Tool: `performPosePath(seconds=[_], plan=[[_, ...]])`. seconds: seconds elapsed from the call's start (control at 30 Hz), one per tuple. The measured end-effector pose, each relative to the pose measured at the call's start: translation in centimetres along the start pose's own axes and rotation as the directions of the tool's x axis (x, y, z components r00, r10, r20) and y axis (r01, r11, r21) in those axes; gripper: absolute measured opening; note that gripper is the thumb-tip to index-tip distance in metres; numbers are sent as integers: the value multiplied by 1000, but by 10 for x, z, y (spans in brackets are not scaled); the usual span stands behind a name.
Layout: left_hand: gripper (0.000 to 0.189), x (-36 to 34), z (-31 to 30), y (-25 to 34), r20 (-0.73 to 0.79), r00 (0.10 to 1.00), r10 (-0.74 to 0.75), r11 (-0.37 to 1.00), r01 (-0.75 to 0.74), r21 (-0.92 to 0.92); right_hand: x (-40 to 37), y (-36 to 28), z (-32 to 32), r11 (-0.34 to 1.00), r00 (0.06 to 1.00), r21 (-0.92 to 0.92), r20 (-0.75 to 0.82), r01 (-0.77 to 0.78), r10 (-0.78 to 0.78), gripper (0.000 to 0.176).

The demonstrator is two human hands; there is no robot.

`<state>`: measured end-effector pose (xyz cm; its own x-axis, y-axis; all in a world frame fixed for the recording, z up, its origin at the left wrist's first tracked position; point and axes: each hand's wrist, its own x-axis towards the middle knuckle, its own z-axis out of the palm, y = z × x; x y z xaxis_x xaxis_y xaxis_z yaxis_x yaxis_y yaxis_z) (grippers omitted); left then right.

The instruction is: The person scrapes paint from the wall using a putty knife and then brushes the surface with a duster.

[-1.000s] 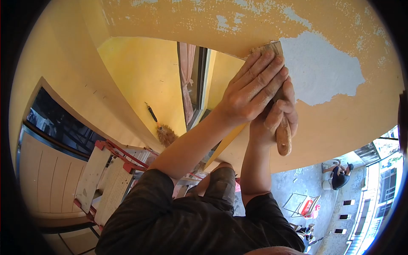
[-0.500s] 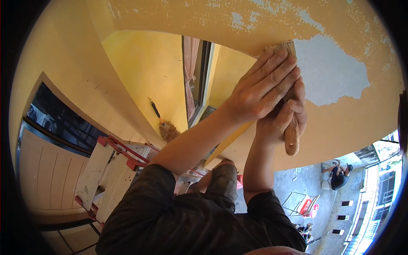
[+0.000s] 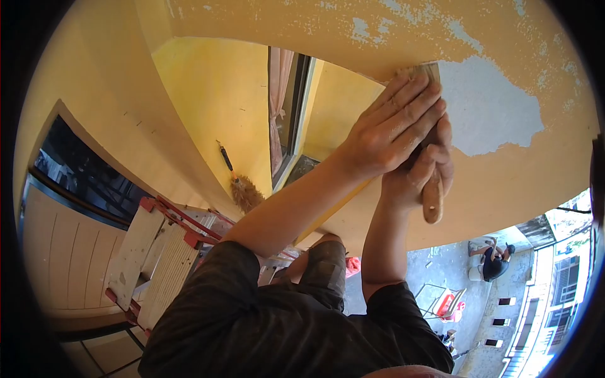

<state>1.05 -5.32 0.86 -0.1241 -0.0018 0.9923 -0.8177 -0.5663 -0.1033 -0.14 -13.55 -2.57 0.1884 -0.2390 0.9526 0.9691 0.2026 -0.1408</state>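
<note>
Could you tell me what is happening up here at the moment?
A person holds a wooden-handled scraper against a yellow painted surface. The right hand grips its handle, while the left hand lies flat over the blade end, pressing it at the edge of a pale bare patch where the paint is gone.

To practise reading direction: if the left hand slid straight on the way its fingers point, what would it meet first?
Likely the bare grey patch in the yellow paint, just past the scraper under the left hand.
</note>
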Motion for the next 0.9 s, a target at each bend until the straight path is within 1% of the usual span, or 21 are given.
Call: performPosePath(seconds=[0.07,0.17,0.2,0.23,0.3,0.33,0.37,0.43,0.47,0.5,0.57,0.6,0.73,0.83,0.9], plan=[[28,-5,-1,-1,16,1000,15,1000,-16,12,2,6,6,999,999,13,4,53,-53,17],[27,9,-1,-5,-6,1000,20,1000,-20,-9,10,-3,10,998,997,-31,-56,-53,51,18],[28,11,-3,-2,7,1000,-15,1000,15,-13,11,3,7,1000,1000,-4,1,9,-9,20],[28,8,-3,1,5,1000,-19,1000,19,-11,7,-1,6,1000,1000,-3,5,6,-6,20],[30,4,-5,1,9,1000,-26,999,27,-44,4,-8,11,995,995,56,-58,-83,86,21],[31,4,-4,1,16,1000,-23,999,24,-43,5,-12,11,983,985,93,-51,-157,162,20],[31,3,-3,-3,11,1000,-16,999,17,-42,8,-7,12,984,987,95,-49,-150,155,20],[31,12,-4,-4,5,1000,-6,999,7,-50,13,1,11,1000,1000,21,-26,-2,3,19],[31,14,-4,-2,3,1000,-31,997,31,-66,14,0,11,1000,1000,-1,-16,18,-18,20],[31,13,-6,0,2,1000,-30,997,30,-72,14,-4,10,1000,1000,-7,-18,21,-21,20],[31,11,-11,5,53,998,-43,991,49,-122,9,-12,10,997,999,-69,-28,16,-18,19],[31,11,-11,9,55,998,-36,991,42,-123,5,-14,10,1000,998,-25,-64,-1,-1,19],[31,12,-9,14,85,996,5,986,9,-169,0,-18,6,997,995,-53,-80,58,-62,19],[31,18,-4,9,73,997,32,988,-21,-151,7,-14,7,994,990,-39,-95,102,-105,21],[30,25,-4,7,76,997,-11,986,24,-166,15,-15,11,990,993,-138,-107,33,-48,20]])
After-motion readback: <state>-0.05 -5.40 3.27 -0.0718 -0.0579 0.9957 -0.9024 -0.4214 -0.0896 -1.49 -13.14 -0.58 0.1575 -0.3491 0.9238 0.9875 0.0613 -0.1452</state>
